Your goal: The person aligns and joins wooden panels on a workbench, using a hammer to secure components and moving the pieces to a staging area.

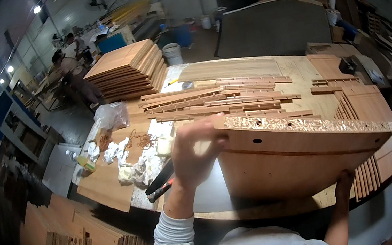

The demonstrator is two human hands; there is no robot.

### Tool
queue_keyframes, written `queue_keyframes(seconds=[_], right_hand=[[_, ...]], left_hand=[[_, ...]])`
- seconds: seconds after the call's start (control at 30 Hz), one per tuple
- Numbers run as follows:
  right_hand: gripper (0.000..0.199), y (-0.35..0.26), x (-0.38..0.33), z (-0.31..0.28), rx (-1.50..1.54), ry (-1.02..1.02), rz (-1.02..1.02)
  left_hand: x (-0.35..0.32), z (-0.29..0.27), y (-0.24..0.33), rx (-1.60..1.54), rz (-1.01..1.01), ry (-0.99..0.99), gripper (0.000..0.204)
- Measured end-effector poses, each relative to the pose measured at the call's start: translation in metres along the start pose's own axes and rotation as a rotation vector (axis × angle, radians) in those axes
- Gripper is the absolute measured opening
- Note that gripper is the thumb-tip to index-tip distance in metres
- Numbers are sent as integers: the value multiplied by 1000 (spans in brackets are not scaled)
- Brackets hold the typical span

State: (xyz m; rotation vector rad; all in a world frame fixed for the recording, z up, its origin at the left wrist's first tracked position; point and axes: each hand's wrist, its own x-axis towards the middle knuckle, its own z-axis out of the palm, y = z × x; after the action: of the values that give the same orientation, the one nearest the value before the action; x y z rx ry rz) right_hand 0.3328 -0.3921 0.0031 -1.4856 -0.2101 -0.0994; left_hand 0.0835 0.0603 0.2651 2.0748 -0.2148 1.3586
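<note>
The person holds a wooden panel [296,157] tilted up over the near edge of the bench [297,70]. The left hand [194,154] has its grip clenched on the panel's left end, fingers wrapped over the raw chipboard edge. The right hand [344,181] grasps the panel from underneath, at its lower right edge. Beyond the panel lie slotted wooden strips [213,99]; to the panel's left sit crumpled white rags [132,162], and farther beyond, a stack of boards [129,68].
</note>
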Motion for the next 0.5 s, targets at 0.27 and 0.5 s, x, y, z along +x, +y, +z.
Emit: queue_keyframes(seconds=[0.27, 0.5], right_hand=[[73, -138, 2, 60, -312, 388, -696], [42, -251, -35, 182, -976, 5, -1281]], left_hand=[[-55, 60, -10, -462, -488, 82, 45], [-73, 93, -62, -379, -472, 223, 45]])
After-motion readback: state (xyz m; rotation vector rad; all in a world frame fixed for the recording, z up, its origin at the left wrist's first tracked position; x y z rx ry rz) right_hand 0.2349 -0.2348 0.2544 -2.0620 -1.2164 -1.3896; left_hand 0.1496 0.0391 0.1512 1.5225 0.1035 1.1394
